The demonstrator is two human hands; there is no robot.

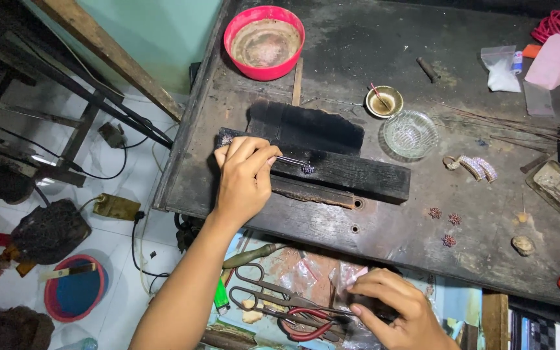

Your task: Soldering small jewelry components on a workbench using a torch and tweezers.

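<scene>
One tweezers (290, 160) — one tiny ornament (307, 170), three (448, 227) apart

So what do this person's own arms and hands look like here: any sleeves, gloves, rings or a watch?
Both are bare. The left hand and its long, slim forearm show no sleeve, glove, watch or bracelet up to the frame edge. The right hand is also ungloved, with short nails; only its wrist is in view, with nothing worn there. No rings are visible on the fingers of either hand.
</scene>
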